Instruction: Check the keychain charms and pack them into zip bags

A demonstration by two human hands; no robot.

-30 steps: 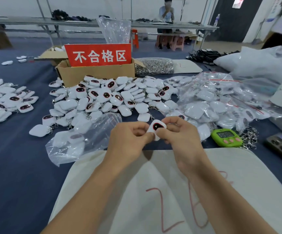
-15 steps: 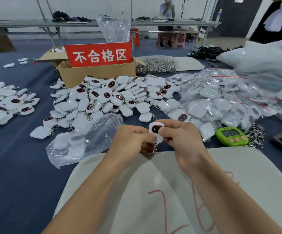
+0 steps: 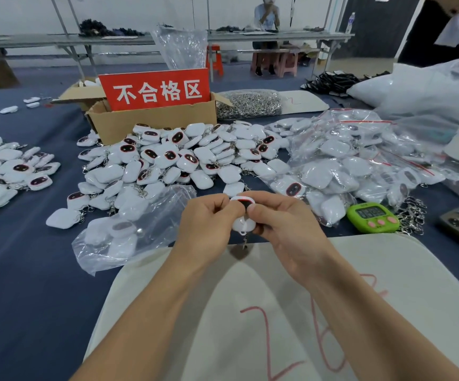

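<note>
White keychain charm [image 3: 242,215]: we pinch it with left hand [image 3: 209,224] and right hand [image 3: 283,226], just in front of the loose charm pile [image 3: 184,160].

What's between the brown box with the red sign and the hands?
In the head view, a heap of loose white keychain charms lies between the brown cardboard box and the left hand and right hand, which pinch one white charm.

White keychain charm [image 3: 241,215] with dark face, pinched upright, loose charm pile [image 3: 184,158], zip bags [image 3: 355,163] beside
</note>
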